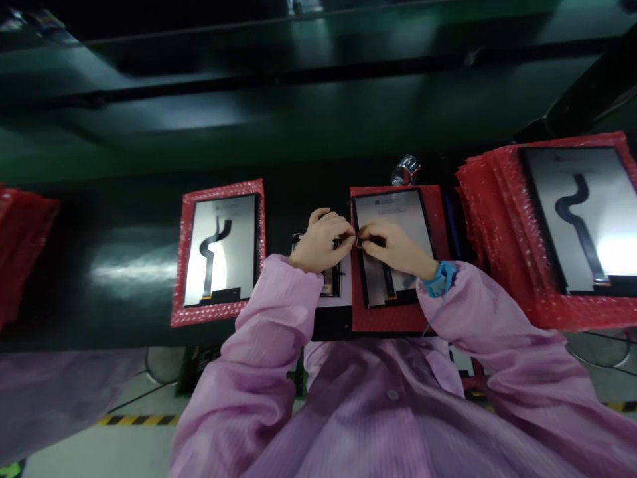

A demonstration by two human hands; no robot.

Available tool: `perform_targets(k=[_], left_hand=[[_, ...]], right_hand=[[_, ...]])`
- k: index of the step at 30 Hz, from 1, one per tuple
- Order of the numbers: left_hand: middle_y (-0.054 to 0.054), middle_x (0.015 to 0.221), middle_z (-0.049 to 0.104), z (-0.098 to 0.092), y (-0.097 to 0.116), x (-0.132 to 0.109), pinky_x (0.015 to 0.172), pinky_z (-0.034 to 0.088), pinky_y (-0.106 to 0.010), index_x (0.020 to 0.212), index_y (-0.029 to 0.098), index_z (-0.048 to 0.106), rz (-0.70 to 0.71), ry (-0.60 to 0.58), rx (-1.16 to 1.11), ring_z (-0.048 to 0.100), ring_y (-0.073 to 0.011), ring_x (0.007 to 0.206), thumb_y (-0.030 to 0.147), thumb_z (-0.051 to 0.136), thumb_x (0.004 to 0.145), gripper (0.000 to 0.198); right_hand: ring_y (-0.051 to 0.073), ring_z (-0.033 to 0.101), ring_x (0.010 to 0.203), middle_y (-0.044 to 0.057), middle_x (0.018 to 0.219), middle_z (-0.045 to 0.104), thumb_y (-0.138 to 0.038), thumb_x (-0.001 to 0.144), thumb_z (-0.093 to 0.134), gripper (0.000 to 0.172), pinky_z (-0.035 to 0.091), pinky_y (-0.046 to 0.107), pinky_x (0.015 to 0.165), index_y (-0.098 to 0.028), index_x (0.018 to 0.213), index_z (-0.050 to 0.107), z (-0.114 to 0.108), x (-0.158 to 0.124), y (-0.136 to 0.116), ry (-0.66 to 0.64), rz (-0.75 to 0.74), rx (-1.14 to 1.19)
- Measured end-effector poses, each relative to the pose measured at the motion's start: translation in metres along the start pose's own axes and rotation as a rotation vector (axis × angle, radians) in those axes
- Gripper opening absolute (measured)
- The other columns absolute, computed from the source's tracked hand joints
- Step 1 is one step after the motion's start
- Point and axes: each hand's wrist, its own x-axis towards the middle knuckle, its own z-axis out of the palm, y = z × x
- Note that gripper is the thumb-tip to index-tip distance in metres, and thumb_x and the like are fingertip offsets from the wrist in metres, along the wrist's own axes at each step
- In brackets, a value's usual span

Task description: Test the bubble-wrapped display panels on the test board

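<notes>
A display panel (408, 212) with a silvery back and dark edges lies on a red bubble-wrap bag (442, 232) in front of me. Its dark ribbon cable (389, 282) runs up from the lower edge and passes under my right hand (395, 249). That hand is closed, with thumb and finger pinching a small dark end that looks like part of the cable. My left hand (323, 240) is also closed, its fingertips meeting the right ones at the panel's left edge; what they hold is hidden. Beneath the left hand, a dark-framed device (331, 282) is partly covered.
Another panel (233, 239) on red bubble wrap lies to the left. At right, a stack of red bags (507, 232) bears a further panel (592, 192). A shiny metal cylinder (405, 169) stands behind the work. More red bags (22, 239) and a person's sleeve (60, 398) are far left.
</notes>
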Motion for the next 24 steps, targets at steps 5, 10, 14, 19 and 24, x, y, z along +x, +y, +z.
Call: perform_targets(k=[5, 10, 14, 19, 24], left_hand=[[-0.002, 0.077, 0.066, 0.0028, 0.0001, 0.0006, 0.108, 0.037, -0.052, 0.077, 0.021, 0.06, -0.005, -0.016, -0.01, 0.063, -0.0195, 0.082, 0.026, 0.049, 0.087, 0.016], [-0.002, 0.076, 0.066, 0.0037, 0.0007, 0.0002, 0.105, 0.041, -0.054, 0.075, 0.023, 0.058, 0.009, 0.0, -0.018, 0.063, -0.0201, 0.08, 0.024, 0.049, 0.086, 0.014], [-0.002, 0.075, 0.066, 0.0044, 0.0016, 0.0008, 0.104, 0.041, -0.055, 0.075, 0.021, 0.058, 0.008, 0.0, -0.025, 0.064, -0.0199, 0.08, 0.024, 0.049, 0.086, 0.014], [-0.001, 0.073, 0.066, 0.0042, 0.0017, 0.0005, 0.106, 0.042, -0.056, 0.074, 0.025, 0.056, -0.023, 0.017, -0.016, 0.064, -0.0206, 0.078, 0.023, 0.051, 0.085, 0.012], [-0.001, 0.073, 0.065, 0.0023, 0.003, 0.0012, 0.107, 0.042, -0.056, 0.073, 0.027, 0.055, -0.035, 0.026, -0.025, 0.063, -0.0213, 0.078, 0.024, 0.051, 0.085, 0.013]], right_hand=[[0.017, 0.054, 0.081, 0.002, 0.08, 0.063, -0.02, 0.081, 0.054, 0.007, 0.04, 0.035, 0.084, -0.02, 0.075, 0.058, 0.0058, -0.0002, 0.0019, 0.054, -0.026, -0.019], [0.016, 0.053, 0.079, 0.002, 0.079, 0.062, -0.022, 0.082, 0.054, 0.01, 0.039, 0.034, 0.084, -0.02, 0.073, 0.056, 0.0057, 0.0004, 0.0005, 0.054, -0.012, 0.044], [0.016, 0.053, 0.079, 0.002, 0.079, 0.061, -0.025, 0.082, 0.055, 0.011, 0.039, 0.034, 0.083, -0.02, 0.073, 0.058, 0.0039, 0.0009, 0.0013, 0.042, -0.008, 0.093], [0.015, 0.052, 0.078, 0.001, 0.079, 0.061, -0.027, 0.086, 0.056, 0.013, 0.038, 0.034, 0.083, -0.02, 0.076, 0.059, 0.0041, 0.0017, 0.0043, 0.019, -0.001, 0.118], [0.014, 0.05, 0.076, 0.0, 0.076, 0.058, -0.026, 0.087, 0.056, 0.014, 0.038, 0.033, 0.081, -0.02, 0.076, 0.058, 0.0045, 0.0011, 0.0032, 0.034, 0.003, 0.106]])
